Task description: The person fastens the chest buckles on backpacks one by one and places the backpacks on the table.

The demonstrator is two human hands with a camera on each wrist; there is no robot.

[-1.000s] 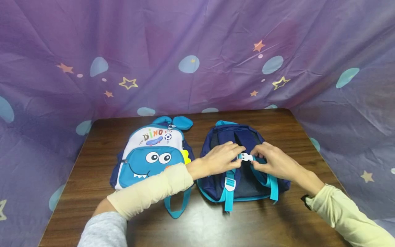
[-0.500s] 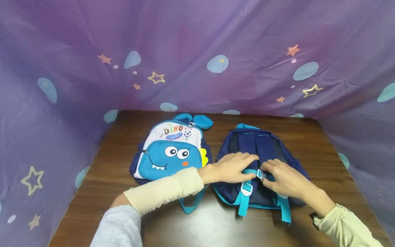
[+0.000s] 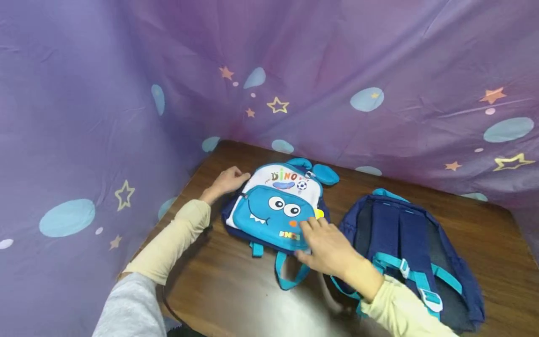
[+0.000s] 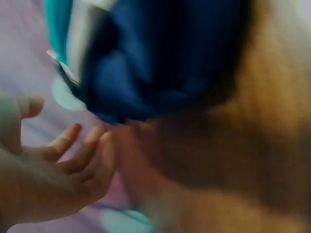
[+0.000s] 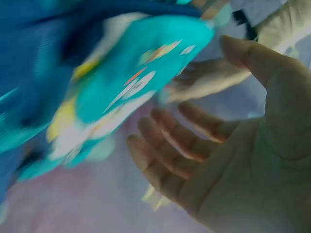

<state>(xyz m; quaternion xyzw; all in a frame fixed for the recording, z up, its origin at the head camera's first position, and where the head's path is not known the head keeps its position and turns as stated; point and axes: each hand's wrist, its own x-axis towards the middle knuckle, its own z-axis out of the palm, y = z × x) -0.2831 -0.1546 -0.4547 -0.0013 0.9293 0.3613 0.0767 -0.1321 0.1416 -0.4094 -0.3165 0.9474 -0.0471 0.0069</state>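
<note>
A small dinosaur backpack, white and blue with cartoon eyes, lies face up on the table. My left hand is at its left side, fingers relaxed; the left wrist view is blurred, and contact is hard to tell. Over the lower right corner of the same backpack hovers my right hand, with loosely bent fingers and nothing in them. To the right, a navy backpack lies with its straps up. A white buckle on its teal chest strap sits across the shoulder straps.
The brown wooden table carries both backpacks. A purple curtain with stars and blue spots hangs behind and to the left. A teal strap loop sticks out from the dinosaur backpack's lower edge.
Both hands have left the navy backpack's buckle and moved left to the dinosaur backpack. The left hand crossed to its far left side. The head view has turned left.
</note>
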